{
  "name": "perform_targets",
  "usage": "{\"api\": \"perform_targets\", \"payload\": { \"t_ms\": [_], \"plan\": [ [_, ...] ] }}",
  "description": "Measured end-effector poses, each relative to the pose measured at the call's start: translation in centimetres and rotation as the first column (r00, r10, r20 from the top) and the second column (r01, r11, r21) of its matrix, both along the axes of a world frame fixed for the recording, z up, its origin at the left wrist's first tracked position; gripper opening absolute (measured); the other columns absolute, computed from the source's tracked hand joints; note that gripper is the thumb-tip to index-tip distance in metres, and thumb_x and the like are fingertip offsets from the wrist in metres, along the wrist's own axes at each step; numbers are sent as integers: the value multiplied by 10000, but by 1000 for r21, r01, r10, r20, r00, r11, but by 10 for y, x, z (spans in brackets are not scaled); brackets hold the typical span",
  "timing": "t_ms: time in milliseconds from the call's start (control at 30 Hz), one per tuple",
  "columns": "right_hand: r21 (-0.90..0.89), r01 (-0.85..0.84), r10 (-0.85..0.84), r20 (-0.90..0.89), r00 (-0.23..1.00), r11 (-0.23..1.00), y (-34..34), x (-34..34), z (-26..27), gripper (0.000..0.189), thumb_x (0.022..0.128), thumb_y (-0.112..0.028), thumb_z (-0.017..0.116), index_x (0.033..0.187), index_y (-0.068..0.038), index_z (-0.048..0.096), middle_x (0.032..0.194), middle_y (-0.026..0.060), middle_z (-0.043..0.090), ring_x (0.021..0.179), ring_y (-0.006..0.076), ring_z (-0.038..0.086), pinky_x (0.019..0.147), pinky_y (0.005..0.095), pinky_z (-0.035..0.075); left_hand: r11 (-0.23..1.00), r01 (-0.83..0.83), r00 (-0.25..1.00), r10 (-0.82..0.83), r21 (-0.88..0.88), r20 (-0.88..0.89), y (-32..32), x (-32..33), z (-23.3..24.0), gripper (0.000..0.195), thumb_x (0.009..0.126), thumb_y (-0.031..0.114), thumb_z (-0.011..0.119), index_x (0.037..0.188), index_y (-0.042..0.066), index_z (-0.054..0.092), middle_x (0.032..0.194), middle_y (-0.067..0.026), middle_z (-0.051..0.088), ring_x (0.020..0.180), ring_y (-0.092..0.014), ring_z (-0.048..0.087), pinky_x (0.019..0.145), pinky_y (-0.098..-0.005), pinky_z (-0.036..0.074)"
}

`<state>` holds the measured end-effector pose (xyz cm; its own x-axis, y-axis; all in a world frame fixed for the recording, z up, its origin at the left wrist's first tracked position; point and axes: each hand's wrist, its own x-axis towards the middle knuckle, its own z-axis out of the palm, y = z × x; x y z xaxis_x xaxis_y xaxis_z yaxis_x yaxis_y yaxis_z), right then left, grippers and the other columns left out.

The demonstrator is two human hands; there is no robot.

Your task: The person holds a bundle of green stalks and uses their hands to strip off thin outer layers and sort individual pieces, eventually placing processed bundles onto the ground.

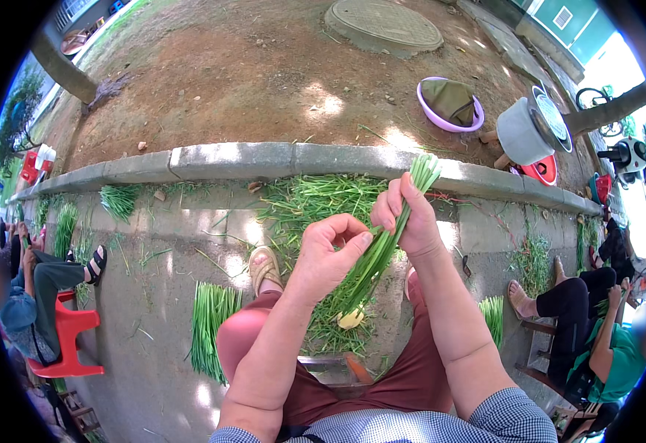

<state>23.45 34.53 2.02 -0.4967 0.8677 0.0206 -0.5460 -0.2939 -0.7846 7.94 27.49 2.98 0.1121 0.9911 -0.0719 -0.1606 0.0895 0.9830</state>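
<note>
My right hand (pixel 411 216) is closed around a bundle of long green stalks (pixel 381 257), which look like garlic scapes or chives, pale ends up and darker ends hanging down. My left hand (pixel 336 249) is beside the bundle, thumb and forefinger pinching a thin green stalk at its left side. Below and behind the hands, a loose heap of green stalks (pixel 328 196) covers the ground between my feet and the kerb. A neat pile of stalks (pixel 214 326) lies left of my knee, and another pile (pixel 491 318) lies right of my leg.
A concrete kerb (pixel 234 160) crosses ahead, with bare soil beyond. A purple basin (pixel 450 124) with a dark bag, a grey bucket (pixel 522 133) and a round manhole cover (pixel 383 22) are past it. Seated people are at both sides, one near a red plastic stool (pixel 74 332).
</note>
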Motion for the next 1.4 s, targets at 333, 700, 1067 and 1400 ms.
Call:
{"api": "perform_targets", "payload": {
  "t_ms": [333, 700, 1067, 1400],
  "plan": [
    [-92, 62, -88, -319, 944, 994, 18, 19, -4, 471, 982, -405, 318, 603, -135, 396, 498, 5, 423, 444, 126, 338, 474, 272, 310, 904, -392, 878, 424, 172, -223, 5, -32, 11, 72, 764, 54, 693, 800, 33, 634, 672, 34, 589, 595, -34, 482, 559, -197, 379],
    [-141, 222, -231, -51, 972, 965, 22, 15, -5, 418, 965, -408, 386, 654, -131, 430, 556, 20, 471, 454, 111, 372, 469, 257, 353, 998, -62, 989, 59, -22, -133, -1, -21, 14, 149, 871, 148, 614, 886, 10, 669, 671, 59, 549, 600, -12, 443, 526, -173, 346],
    [-118, 280, -246, 240, 939, 953, 19, 11, -3, 379, 917, -414, 503, 679, -120, 490, 608, 52, 545, 487, 102, 447, 460, 224, 366, 983, 171, 918, -186, -73, -350, -3, -11, 15, 164, 804, 132, 672, 829, -29, 659, 620, 41, 550, 563, -19, 449, 498, -194, 361],
    [37, 412, -368, 527, 766, 910, 19, 9, -3, 459, 873, -468, 559, 593, -108, 508, 542, 29, 531, 449, 92, 442, 431, 220, 355, 978, 161, 975, -179, -136, -135, -1, -18, 17, 152, 830, 140, 634, 801, -7, 658, 632, 71, 531, 563, -7, 418, 498, -184, 333]
  ]
}}
